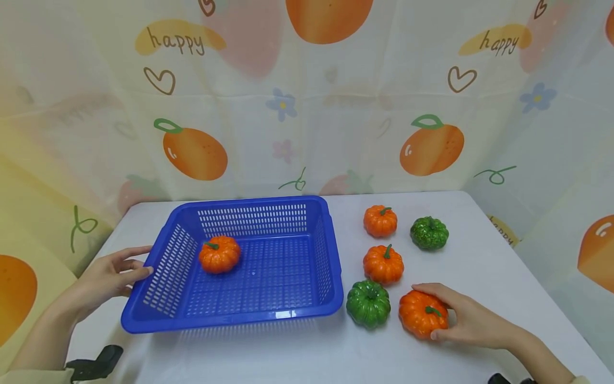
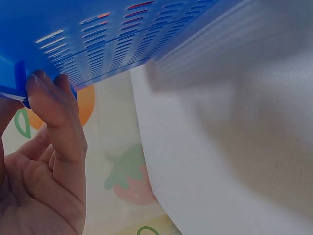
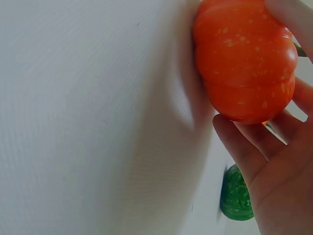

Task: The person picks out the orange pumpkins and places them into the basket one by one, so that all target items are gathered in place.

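Observation:
A blue plastic basket (image 1: pixel 259 322) stands at the left of the white table with one small orange pumpkin (image 1: pixel 219 255) inside it. My left hand (image 1: pixel 107 277) pinches the basket's left rim between thumb and fingers; the left wrist view shows the fingertips (image 2: pixel 43 90) at the edge. To the right of the basket, my right hand (image 1: pixel 479 320) grips another orange pumpkin (image 1: pixel 421 314), thumb on its near side and fingers over its far side. In the right wrist view this pumpkin (image 3: pixel 244 63) sits right at the tabletop, its green stem partly behind the hand.
Close by the basket's right side are a green pumpkin (image 1: pixel 368 304) and an orange pumpkin (image 1: pixel 383 264). Farther back lie a second orange pumpkin (image 1: pixel 380 221) and a speckled green pumpkin (image 1: pixel 429 233). A printed curtain (image 1: pixel 307 128) hangs behind the table (image 1: pixel 268 357).

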A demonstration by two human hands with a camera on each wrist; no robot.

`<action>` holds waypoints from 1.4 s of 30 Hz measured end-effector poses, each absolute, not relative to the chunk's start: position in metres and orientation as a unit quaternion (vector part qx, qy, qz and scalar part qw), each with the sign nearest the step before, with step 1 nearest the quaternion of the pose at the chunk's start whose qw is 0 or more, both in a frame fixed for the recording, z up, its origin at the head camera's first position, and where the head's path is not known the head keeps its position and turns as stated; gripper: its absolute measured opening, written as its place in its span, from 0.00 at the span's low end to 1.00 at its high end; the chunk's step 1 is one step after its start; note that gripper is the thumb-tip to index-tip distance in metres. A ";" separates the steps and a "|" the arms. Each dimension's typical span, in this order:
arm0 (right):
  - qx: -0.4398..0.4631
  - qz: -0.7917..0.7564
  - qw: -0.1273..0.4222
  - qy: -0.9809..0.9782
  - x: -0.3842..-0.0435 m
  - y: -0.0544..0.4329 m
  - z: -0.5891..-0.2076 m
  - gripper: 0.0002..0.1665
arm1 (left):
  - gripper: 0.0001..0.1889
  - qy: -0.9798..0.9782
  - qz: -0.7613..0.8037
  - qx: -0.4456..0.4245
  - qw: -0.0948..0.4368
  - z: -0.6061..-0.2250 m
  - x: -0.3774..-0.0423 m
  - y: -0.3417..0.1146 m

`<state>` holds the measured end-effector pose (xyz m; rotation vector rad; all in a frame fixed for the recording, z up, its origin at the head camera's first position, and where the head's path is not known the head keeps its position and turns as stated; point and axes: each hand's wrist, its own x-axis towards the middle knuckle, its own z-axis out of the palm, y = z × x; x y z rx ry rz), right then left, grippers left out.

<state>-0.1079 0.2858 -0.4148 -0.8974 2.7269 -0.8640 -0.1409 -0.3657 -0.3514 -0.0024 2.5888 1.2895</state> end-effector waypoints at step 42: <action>-0.294 -0.270 0.017 0.917 -0.136 0.270 -0.367 0.43 | 0.36 0.888 0.444 -0.001 0.115 -0.353 -0.141 -0.368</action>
